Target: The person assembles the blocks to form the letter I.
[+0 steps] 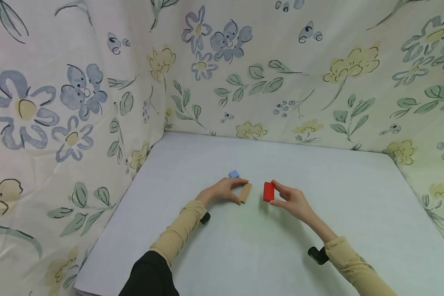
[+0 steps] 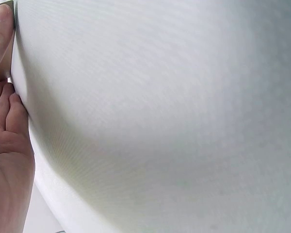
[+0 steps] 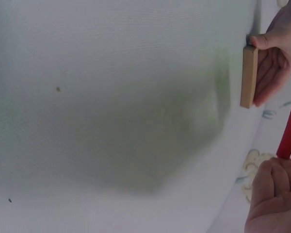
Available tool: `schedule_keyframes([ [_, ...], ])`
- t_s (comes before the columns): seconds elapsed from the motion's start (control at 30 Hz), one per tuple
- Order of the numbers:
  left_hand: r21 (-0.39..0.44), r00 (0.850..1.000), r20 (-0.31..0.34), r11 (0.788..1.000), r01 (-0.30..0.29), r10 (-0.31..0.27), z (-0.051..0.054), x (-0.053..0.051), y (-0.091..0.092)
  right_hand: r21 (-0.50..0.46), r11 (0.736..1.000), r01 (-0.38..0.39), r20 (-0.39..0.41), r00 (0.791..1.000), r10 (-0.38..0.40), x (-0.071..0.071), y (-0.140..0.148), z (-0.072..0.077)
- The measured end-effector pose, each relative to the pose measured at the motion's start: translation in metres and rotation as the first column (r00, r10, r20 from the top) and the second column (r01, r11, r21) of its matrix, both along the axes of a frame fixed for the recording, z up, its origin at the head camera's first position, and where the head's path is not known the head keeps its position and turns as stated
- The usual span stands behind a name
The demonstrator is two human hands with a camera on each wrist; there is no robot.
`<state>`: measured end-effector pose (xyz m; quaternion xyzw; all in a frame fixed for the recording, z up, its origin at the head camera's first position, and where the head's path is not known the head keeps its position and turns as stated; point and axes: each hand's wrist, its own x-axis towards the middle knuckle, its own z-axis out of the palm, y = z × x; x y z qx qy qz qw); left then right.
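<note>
Between the thumb and fingers of my left hand is a tan wooden block, pinched by its two ends and standing at the table surface. In the right wrist view the same wooden block shows its long face, with the left hand behind it. My right hand pinches a red block by its ends, held above the table with a shadow beneath it. A small blue block lies just beyond the left hand, partly hidden by it.
A white cloth-covered table spreads around the hands. Floral curtains hang behind it and along its left side. Dark wrist cameras sit on both forearms.
</note>
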<state>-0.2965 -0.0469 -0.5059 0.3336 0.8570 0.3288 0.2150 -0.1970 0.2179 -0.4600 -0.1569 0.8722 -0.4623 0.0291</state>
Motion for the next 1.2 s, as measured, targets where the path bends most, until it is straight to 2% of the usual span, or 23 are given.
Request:
schedule_keyframes([
  [0.1,-0.003,1.0,0.001,1.0,0.0,0.0,0.001,0.0,0.0,0.009,1.0,0.0,-0.001,1.0,0.0,-0.006,0.004,-0.014],
  [0.23,-0.006,1.0,0.013,1.0,-0.008,0.008,0.001,-0.001,0.001,0.001,1.0,-0.004,0.008,1.0,0.004,-0.009,0.007,-0.022],
  [0.57,0.002,1.0,0.019,1.0,-0.003,0.003,0.002,0.0,0.001,0.003,1.0,-0.007,0.02,1.0,0.007,-0.008,0.007,-0.029],
  [1.2,-0.019,1.0,-0.008,1.0,0.007,-0.007,-0.001,-0.001,0.001,-0.004,0.999,-0.038,0.047,0.998,0.038,-0.005,0.004,-0.041],
])
